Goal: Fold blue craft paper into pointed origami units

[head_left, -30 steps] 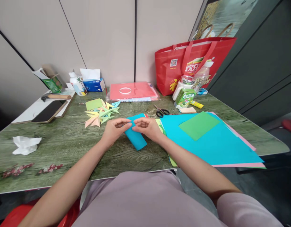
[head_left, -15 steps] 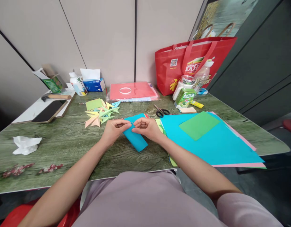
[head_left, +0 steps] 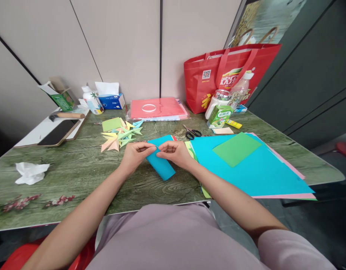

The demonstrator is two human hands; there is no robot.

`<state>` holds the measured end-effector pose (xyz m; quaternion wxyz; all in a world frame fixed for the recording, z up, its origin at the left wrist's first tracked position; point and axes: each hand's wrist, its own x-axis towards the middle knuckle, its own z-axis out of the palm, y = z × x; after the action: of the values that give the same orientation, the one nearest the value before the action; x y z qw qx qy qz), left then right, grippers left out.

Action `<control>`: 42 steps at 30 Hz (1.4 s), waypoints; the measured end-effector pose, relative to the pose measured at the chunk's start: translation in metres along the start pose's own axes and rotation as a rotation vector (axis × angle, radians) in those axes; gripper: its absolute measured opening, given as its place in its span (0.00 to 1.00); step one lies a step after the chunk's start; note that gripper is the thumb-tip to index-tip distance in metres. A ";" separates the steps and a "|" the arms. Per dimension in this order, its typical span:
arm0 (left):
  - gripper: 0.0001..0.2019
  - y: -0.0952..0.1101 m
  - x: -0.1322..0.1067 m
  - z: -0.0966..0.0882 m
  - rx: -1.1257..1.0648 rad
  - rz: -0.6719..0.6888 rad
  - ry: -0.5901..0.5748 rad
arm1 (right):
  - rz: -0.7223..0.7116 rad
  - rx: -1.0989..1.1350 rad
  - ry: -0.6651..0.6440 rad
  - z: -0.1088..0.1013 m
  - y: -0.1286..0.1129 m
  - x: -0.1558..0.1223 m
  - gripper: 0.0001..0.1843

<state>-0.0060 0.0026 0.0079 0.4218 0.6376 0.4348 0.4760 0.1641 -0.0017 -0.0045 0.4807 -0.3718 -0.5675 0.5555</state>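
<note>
A sheet of blue paper [head_left: 162, 165], folded into a narrow strip, slants toward me at the middle of the table. My left hand [head_left: 135, 154] is closed, thumb against forefinger, at the paper's upper left edge. Opposite it, my right hand [head_left: 175, 152] pinches in the same way, its fingertips almost meeting the left ones over the blue paper. The exact spot between the fingertips is too small to make out. Left of my hands lies a pile of folded paper pieces [head_left: 122, 134] in yellow, green, peach and blue. Black-handled scissors [head_left: 192, 132] rest behind my right hand.
Large blue sheets [head_left: 262, 176] with a green square [head_left: 237, 149] on top cover the table's right side. Behind stand a red bag [head_left: 201, 82], a green carton [head_left: 220, 116] and a tissue box [head_left: 111, 101]. A phone [head_left: 59, 132] and crumpled tissue [head_left: 31, 172] lie left.
</note>
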 end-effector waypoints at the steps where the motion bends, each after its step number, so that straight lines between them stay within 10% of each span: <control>1: 0.07 0.001 0.000 0.000 0.004 -0.004 -0.003 | -0.002 -0.005 -0.001 0.000 0.000 0.000 0.15; 8: 0.07 0.005 -0.002 0.004 0.020 -0.008 0.002 | -0.006 -0.054 -0.013 0.000 0.001 -0.001 0.16; 17: 0.09 0.003 0.009 -0.005 -0.375 -0.042 0.314 | -0.155 -0.268 0.113 -0.004 0.000 0.001 0.13; 42: 0.11 0.004 0.012 -0.005 -0.508 -0.023 0.390 | -0.247 -0.180 0.311 -0.007 0.005 0.003 0.14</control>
<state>-0.0081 0.0136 0.0160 0.4815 0.4039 0.3819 0.6777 0.1691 0.0038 -0.0099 0.5917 -0.4220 -0.5752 0.3755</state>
